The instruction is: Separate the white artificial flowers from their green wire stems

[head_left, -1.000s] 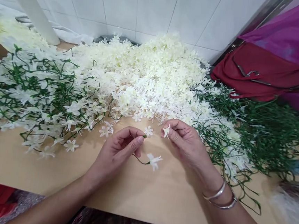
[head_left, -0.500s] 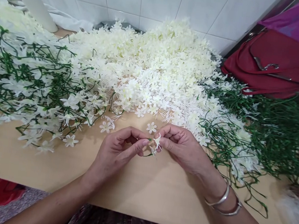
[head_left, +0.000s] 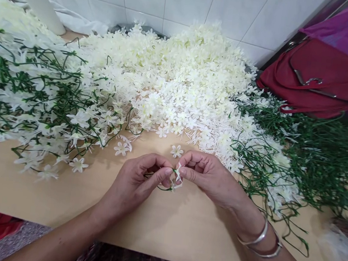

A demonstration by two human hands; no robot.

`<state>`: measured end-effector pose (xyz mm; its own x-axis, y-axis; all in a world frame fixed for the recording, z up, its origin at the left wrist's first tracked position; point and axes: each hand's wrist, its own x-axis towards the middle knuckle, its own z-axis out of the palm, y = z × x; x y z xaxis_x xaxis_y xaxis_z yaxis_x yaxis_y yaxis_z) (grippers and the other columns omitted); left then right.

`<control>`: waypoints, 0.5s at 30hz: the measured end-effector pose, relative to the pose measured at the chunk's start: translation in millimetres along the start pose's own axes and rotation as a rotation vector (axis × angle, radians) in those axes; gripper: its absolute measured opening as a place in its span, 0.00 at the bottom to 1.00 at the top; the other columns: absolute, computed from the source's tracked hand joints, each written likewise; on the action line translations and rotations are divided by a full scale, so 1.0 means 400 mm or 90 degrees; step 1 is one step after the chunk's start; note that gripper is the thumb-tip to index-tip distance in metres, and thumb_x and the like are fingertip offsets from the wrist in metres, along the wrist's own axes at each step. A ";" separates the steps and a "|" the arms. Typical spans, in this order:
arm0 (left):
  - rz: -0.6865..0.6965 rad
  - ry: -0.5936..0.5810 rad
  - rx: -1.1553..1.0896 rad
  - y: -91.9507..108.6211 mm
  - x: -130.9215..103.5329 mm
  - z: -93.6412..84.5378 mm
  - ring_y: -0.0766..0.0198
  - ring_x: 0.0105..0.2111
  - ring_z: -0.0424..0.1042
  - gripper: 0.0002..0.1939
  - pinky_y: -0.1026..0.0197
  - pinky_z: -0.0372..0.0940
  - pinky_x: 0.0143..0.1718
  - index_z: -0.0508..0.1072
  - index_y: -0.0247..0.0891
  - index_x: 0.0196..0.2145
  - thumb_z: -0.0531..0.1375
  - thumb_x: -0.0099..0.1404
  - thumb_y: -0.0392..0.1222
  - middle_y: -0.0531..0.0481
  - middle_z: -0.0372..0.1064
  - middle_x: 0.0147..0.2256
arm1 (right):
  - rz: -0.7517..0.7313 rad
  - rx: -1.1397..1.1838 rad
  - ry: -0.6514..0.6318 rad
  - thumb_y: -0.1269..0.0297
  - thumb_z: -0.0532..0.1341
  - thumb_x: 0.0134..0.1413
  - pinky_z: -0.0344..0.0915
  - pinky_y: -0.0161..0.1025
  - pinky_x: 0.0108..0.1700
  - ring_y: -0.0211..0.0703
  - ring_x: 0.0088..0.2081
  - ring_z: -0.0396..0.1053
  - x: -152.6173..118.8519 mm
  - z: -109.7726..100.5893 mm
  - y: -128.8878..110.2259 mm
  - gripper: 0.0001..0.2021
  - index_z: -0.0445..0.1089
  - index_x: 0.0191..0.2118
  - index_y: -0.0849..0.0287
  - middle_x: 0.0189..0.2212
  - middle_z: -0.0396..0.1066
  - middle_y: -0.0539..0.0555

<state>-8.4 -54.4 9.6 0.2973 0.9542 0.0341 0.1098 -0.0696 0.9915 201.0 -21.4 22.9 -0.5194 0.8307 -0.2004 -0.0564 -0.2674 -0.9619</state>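
Observation:
My left hand (head_left: 145,181) is closed in a pinch on a thin green artificial stem (head_left: 164,189), whose tip pokes out between thumb and forefinger. Facing it, my right hand (head_left: 208,175) pinches a small white artificial flower (head_left: 178,172) at the stem's tip. The fingertips of both hands almost meet around the flower. Just below hangs another white blossom (head_left: 175,184), partly hidden by fingers. A single loose flower (head_left: 177,151) lies flat on the table behind the hands.
A heap of cream-white blossoms (head_left: 179,66) spreads along the tiled wall. Flowered green stems (head_left: 52,95) pile up at left; bare green stems (head_left: 327,152) lie at right beneath a red bag (head_left: 321,78). A pale post (head_left: 39,3) stands at back left. The wooden table (head_left: 73,203) ends near my body.
My hands have come closer together, and the white flower now sits against the stem's tip. Both hands have shifted slightly downward. The view has turned a little.

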 end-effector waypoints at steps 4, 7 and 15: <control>-0.032 -0.008 -0.050 -0.013 0.002 0.003 0.63 0.30 0.79 0.12 0.64 0.72 0.35 0.76 0.37 0.37 0.62 0.73 0.49 0.49 0.80 0.29 | 0.003 -0.006 0.004 0.53 0.75 0.53 0.72 0.37 0.37 0.38 0.31 0.73 0.002 0.005 0.002 0.13 0.77 0.33 0.55 0.27 0.77 0.49; -0.045 -0.008 -0.076 -0.016 0.003 0.003 0.63 0.31 0.79 0.13 0.63 0.72 0.37 0.76 0.37 0.37 0.62 0.73 0.49 0.49 0.80 0.30 | 0.001 -0.005 0.015 0.53 0.75 0.53 0.72 0.36 0.37 0.38 0.31 0.74 0.005 0.009 0.004 0.13 0.77 0.33 0.55 0.27 0.77 0.49; -0.055 0.007 -0.099 -0.017 0.004 0.005 0.62 0.31 0.80 0.11 0.63 0.73 0.37 0.78 0.37 0.37 0.63 0.72 0.48 0.48 0.80 0.31 | -0.003 -0.014 0.041 0.52 0.74 0.53 0.74 0.37 0.36 0.39 0.30 0.74 0.009 0.019 0.008 0.14 0.75 0.32 0.55 0.27 0.77 0.49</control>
<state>-6.6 -53.1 2.7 0.2822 0.9580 -0.0518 -0.0141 0.0581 0.9982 192.5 -23.0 20.7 -0.4638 0.8614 -0.2070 -0.0399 -0.2537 -0.9664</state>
